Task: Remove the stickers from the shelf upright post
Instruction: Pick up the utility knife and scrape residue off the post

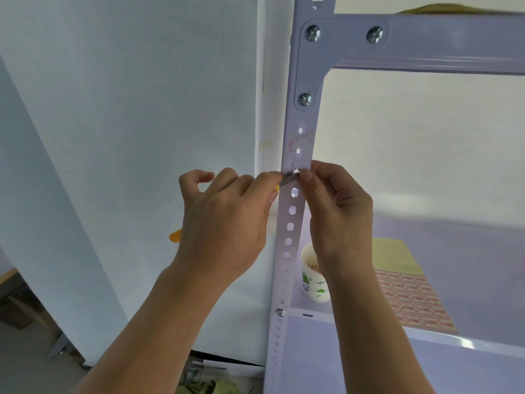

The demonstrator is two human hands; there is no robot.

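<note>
The left hand (pixel 227 211) is closing its grip round a yellow-handled scraper (pixel 287 181), laying the blade across the upright post (pixel 289 243). The right hand (pixel 338 211) is pinching the post's right edge, it seems, thumb at the blade tip. Reddish sticker residue (pixel 299 146) is clinging to the post just above the blade. A paper cup (pixel 314 282) is standing right of the post.

A pale lilac upright post (pixel 298 223), smudged with what appears faint red sticker residue (pixel 294 143), is seen beside a white, green-printed cup (pixel 312 282).
</note>
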